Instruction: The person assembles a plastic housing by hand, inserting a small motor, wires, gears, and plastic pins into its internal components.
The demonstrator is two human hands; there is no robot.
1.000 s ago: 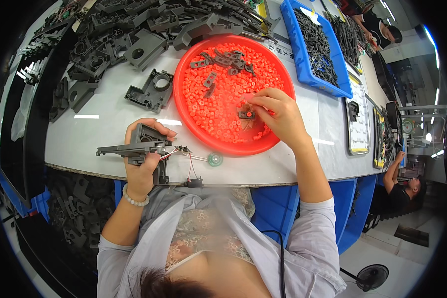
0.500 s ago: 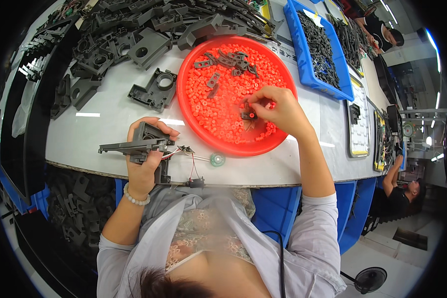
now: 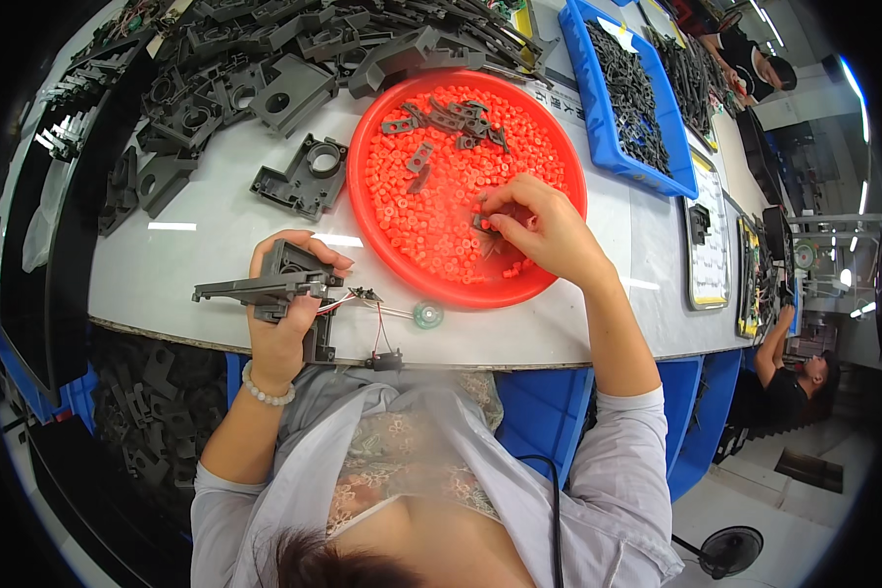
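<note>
My left hand (image 3: 282, 318) is wrapped round a dark grey plastic housing (image 3: 289, 263) above the near edge of the table. Thin wires run from it to a clear greenish disc (image 3: 427, 315) and a small black part (image 3: 386, 362). Over the red basin (image 3: 361, 201), my right hand (image 3: 534, 227) pinches a small dark grey plastic piece (image 3: 482, 223) with a bit of red at it. Small red plastic caps (image 3: 402, 208) fill the basin. Several dark grey clips (image 3: 461, 120) lie on top of them.
A loose grey housing (image 3: 304, 176) lies left of the basin, and a heap of grey housings (image 3: 284, 93) spreads behind it. A blue bin (image 3: 691, 181) of dark parts stands at the back right. A white tray (image 3: 708, 265) lies at the right. Other people sit farther right.
My right hand has shifted slightly left with the small grey piece, its fingers turning a little. My left hand and the housing have hardly moved.
</note>
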